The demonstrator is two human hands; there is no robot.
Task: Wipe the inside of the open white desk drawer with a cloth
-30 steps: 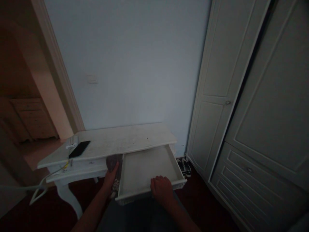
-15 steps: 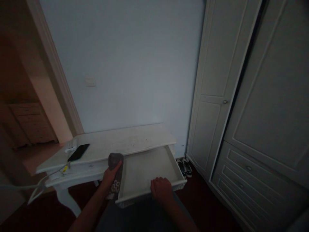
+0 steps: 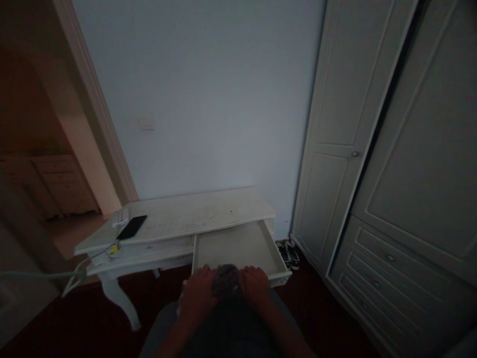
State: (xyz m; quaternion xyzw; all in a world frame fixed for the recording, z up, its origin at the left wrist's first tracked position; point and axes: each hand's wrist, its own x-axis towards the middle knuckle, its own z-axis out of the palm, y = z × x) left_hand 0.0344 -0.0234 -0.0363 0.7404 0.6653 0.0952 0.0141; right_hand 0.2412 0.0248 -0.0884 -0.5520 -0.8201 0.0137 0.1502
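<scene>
A white drawer (image 3: 238, 248) is pulled out from a white desk (image 3: 194, 214), its inside bare. At its front edge my left hand (image 3: 201, 286) is closed on a bunched grey-brown cloth (image 3: 225, 281). A pale bit shows at the left side of that hand. Right beside the cloth, my right hand (image 3: 255, 286) has its fingers curled over the drawer's front edge, with the thumb side close to the cloth. Both hands hide most of the drawer front, and the lower part of the cloth cannot be seen.
A dark phone (image 3: 132, 227) lies at the desk's left end by a white object (image 3: 120, 217), with a pale cable (image 3: 78, 274) running off left. Dark shoes (image 3: 288, 254) stand on the floor right of the desk, beside a tall wardrobe (image 3: 324, 189).
My left hand has brought the cloth from the drawer's left side to the middle of its front edge, beside my right hand. The right hand stays at the front edge. The view has shifted slightly.
</scene>
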